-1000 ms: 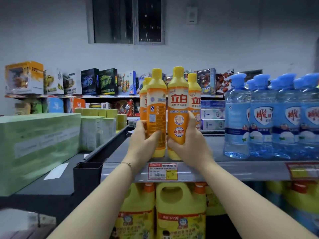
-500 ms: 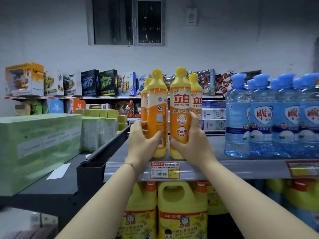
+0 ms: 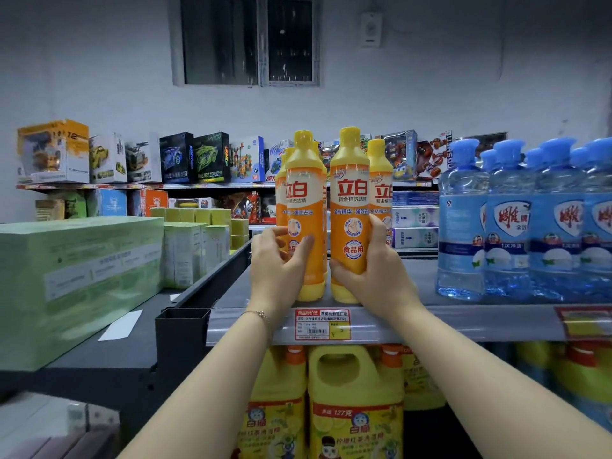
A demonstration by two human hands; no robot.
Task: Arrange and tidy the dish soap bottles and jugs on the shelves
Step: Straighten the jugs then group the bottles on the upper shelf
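Both hands are clamping a bottle each. Left hand is curling fingers and thumb round the lower half of the left orange bottle, and right hand is doing the same on the right orange bottle, so nothing's loose on either side.

Working outward from the red price tag: yellow jugs are sitting right under the tag on the lower level. The two gripped bottles are standing upright just above the tag, at the front lip of the shelf, almost touching each other. More orange bottles are lining up behind them, further back from the tag. Blue-capped bottles are crowding in off to the tag's right, and toy boxes are sitting way beyond it by the wall.

My take on this step: the left bottle's label is looking turned a bit sideways while the right one is facing square out. So I'd be twisting the left one on its base, not lifting it, till the logos match, then nudging the pair flush over the tag. Go gently though, since tall skinny bottles probably tip easily and could domino the back row.
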